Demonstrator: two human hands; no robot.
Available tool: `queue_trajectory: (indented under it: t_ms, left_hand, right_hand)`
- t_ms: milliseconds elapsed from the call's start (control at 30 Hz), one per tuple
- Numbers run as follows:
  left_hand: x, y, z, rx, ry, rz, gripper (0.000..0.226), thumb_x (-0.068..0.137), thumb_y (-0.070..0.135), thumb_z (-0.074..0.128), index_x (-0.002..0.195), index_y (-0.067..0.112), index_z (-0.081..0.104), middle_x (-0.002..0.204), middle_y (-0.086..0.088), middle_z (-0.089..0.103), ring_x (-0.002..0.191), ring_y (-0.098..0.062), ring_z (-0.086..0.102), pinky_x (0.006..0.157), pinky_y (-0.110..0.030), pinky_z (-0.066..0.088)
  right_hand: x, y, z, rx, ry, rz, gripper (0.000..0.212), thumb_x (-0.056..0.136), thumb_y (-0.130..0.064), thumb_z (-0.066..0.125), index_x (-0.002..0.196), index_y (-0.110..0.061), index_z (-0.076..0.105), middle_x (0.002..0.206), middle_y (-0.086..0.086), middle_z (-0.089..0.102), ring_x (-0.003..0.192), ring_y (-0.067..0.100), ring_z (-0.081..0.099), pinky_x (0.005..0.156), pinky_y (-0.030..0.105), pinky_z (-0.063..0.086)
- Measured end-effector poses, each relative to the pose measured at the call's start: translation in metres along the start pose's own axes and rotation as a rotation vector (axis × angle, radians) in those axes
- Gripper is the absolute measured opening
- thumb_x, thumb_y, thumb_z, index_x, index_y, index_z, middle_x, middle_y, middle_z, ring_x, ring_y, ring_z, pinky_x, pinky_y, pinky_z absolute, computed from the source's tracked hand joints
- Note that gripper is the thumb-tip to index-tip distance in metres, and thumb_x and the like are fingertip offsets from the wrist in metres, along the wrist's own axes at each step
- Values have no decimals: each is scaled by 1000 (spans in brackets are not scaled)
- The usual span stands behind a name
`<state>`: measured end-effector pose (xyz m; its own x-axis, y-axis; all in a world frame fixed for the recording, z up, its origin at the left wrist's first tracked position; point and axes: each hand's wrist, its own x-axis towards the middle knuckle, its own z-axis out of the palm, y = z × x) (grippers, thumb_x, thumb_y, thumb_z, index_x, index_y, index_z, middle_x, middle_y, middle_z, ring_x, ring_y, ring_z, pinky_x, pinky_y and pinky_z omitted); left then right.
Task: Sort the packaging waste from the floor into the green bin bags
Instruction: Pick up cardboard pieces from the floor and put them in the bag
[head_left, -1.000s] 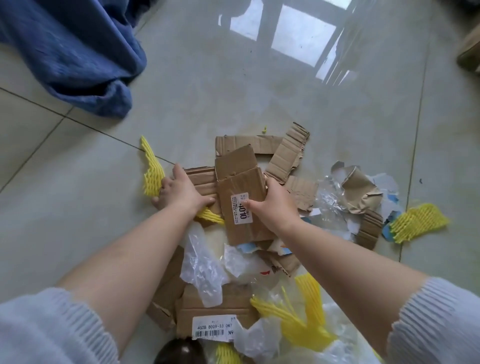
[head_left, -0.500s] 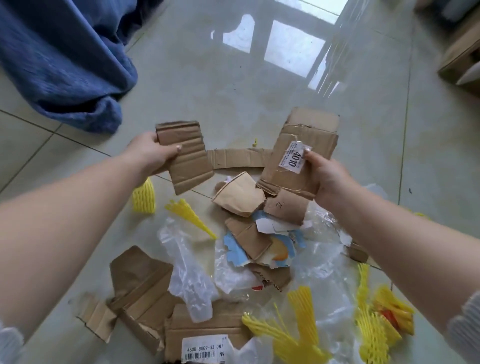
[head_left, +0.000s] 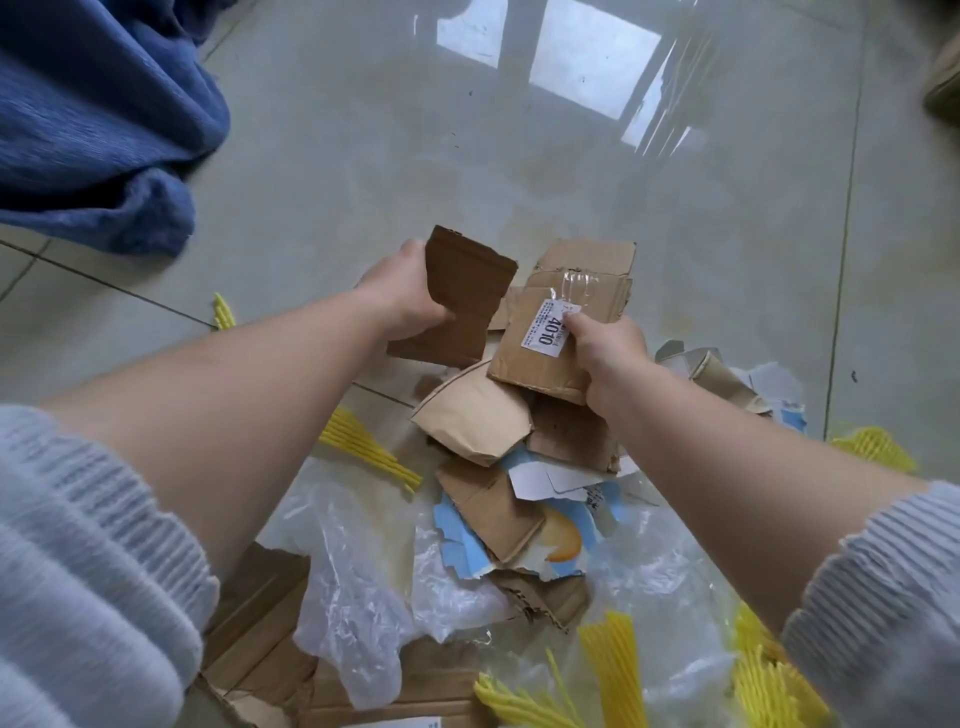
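Observation:
My left hand (head_left: 402, 296) grips a dark brown cardboard piece (head_left: 462, 296), held upright above the floor. My right hand (head_left: 605, 358) grips a lighter cardboard stack (head_left: 566, 312) with tape and a white "4010" label; the two pieces nearly touch. Below them lies a pile of waste: a folded brown paper piece (head_left: 472, 415), torn blue-and-white printed card (head_left: 561, 535), clear plastic film (head_left: 358, 587), flat cardboard (head_left: 260, 654) and yellow foam netting (head_left: 613, 670). No green bin bag is in view.
A blue cloth (head_left: 98, 119) lies bunched at the upper left on the glossy grey tiled floor (head_left: 519, 166). More yellow foam netting (head_left: 872, 447) sits at the right edge, and a brown object (head_left: 943, 93) at the far upper right.
Both hands have lifted cardboard pieces off the pile and since brought them closer together in the middle. The left hand's piece has turned more upright.

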<state>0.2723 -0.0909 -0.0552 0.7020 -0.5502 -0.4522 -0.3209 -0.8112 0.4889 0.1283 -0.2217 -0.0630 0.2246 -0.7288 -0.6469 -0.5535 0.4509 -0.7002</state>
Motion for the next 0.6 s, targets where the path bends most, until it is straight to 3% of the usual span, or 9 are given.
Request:
queue_trajectory:
  t_ms: [167, 300, 400, 500, 600]
  left_hand:
    - [3, -2, 7, 99, 18, 1, 59, 81, 27, 67, 126, 6, 36, 125, -16, 52, 115, -36, 50, 92, -39, 43]
    - [0, -3, 10, 28, 14, 12, 58, 79, 23, 69, 125, 7, 39, 122, -15, 54, 114, -34, 52, 92, -38, 44]
    - [-2, -9, -1, -174, 42, -7, 53, 74, 20, 73, 120, 11, 50, 114, -10, 61, 105, -29, 58, 90, -37, 49]
    - [-7, -16, -24, -470, 51, -77, 50, 72, 14, 75, 118, 12, 56, 112, -11, 64, 101, -28, 62, 90, -44, 52]
    - [-23, -14, -47, -836, -11, -126, 48, 79, 5, 70, 123, 11, 52, 114, -9, 64, 100, -24, 65, 78, -41, 57]
  right_hand:
    - [0, 1, 3, -28, -28, -55, 26, 85, -20, 63, 107, -16, 49, 113, 9, 63, 100, 28, 63, 88, 45, 53]
    - [-3, -2, -4, -34, -48, -91, 36, 83, -22, 66, 115, -13, 52, 113, 9, 65, 98, 28, 64, 87, 48, 54]
    - [-5, -10, -20, 30, -82, -82, 32, 82, -21, 68, 109, -16, 53, 107, 11, 68, 91, 30, 68, 80, 52, 56]
    - [-13, -20, -44, 95, -134, -24, 24, 83, -17, 68, 105, -15, 56, 100, 13, 71, 83, 30, 70, 74, 55, 56]
    - [-26, -20, -68, 42, -214, 86, 17, 84, -18, 66, 99, -15, 57, 91, 10, 73, 72, 26, 72, 60, 46, 59]
